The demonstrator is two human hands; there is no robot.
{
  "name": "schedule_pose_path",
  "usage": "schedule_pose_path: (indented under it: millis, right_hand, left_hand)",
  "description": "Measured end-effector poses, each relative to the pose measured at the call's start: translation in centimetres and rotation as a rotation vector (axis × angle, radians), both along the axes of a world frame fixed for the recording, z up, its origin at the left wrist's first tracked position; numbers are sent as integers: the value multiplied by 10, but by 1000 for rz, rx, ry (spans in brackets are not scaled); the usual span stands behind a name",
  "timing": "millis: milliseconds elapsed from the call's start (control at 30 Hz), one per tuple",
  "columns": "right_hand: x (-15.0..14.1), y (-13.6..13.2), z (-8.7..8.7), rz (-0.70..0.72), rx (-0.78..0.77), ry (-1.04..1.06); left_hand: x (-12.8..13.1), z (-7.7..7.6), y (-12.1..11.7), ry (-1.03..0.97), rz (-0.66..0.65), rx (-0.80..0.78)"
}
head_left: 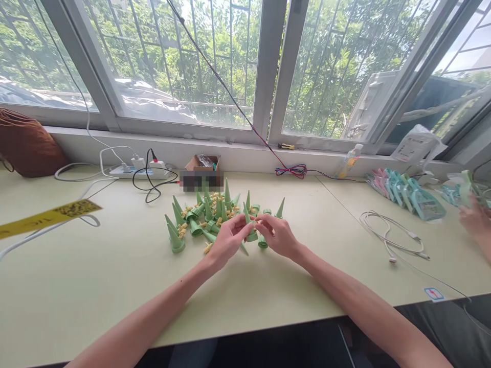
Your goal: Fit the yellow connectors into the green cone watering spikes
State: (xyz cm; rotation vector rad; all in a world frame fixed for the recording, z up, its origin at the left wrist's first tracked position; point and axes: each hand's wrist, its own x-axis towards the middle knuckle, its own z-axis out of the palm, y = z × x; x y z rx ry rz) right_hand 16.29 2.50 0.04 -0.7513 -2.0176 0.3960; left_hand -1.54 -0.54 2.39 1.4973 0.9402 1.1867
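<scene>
Several green plastic cones and small yellow pieces lie and stand in a heap on the pale green table. My left hand and my right hand meet just in front of the heap. Together they pinch one green cone, which points upward between the fingertips. Both hands have their fingers curled. A single cone stands apart at the left of the heap.
A power strip with black and white cables lies at the back, beside a small cardboard box. A white cable lies at the right. Teal and pink packets lie farther right. Another person's hand shows at the right edge. A brown bag sits far left.
</scene>
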Motion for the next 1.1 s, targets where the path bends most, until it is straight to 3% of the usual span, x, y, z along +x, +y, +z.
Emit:
schedule_pose_path:
  millis: [167,333,700,1100]
  right_hand:
    - [0,0,1,57,39,-19]
    - [2,3,0,96,46,-48]
    - [1,5,-1,93,95,-24]
    - [1,7,-2,37,84,-23]
  left_hand:
    - [-4,-9,7,-113,-1,-87]
    - [-6,-11,8,-103,24,-116]
    - [-2,-1,1,8,41,-16]
    - [-2,-6,-2,135,85,204]
